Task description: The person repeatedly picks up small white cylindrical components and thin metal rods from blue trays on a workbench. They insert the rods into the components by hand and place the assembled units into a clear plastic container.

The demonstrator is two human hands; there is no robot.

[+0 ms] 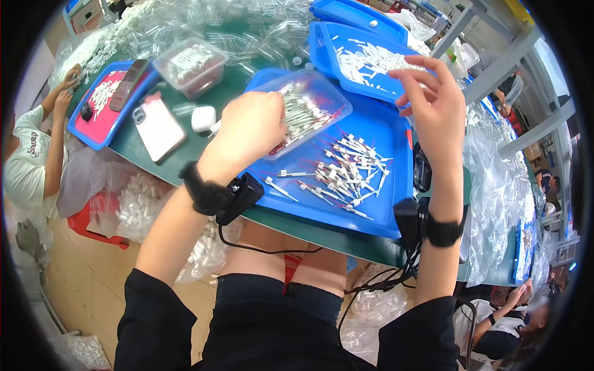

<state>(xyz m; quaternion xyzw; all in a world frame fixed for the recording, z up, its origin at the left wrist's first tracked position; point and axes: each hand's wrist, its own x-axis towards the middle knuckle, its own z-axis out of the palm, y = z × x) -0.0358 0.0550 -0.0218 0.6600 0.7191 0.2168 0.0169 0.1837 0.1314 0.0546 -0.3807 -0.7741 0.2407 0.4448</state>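
My left hand (pixel 250 127) reaches into a clear plastic box (pixel 322 99) full of thin white-tipped sticks (pixel 300 114); its fingers are hidden inside, so what they hold cannot be seen. The box rests tilted on a blue tray (pixel 383 136). On the tray lies a loose pile of small white parts with thin red ends (pixel 343 173). My right hand (pixel 433 102) hovers above the tray's far right corner with fingers curled and spread, holding nothing that I can see. Both wrists wear black bands with small devices and cables.
A second blue tray (pixel 365 62) of white pieces stands behind. A phone (pixel 158 127), white earbud case (pixel 203 117), another clear box (pixel 190 65) and a pink-lined blue tray (pixel 102 102) lie left. Another person (pixel 37 148) sits at left. Plastic bags surround the green table (pixel 291 226).
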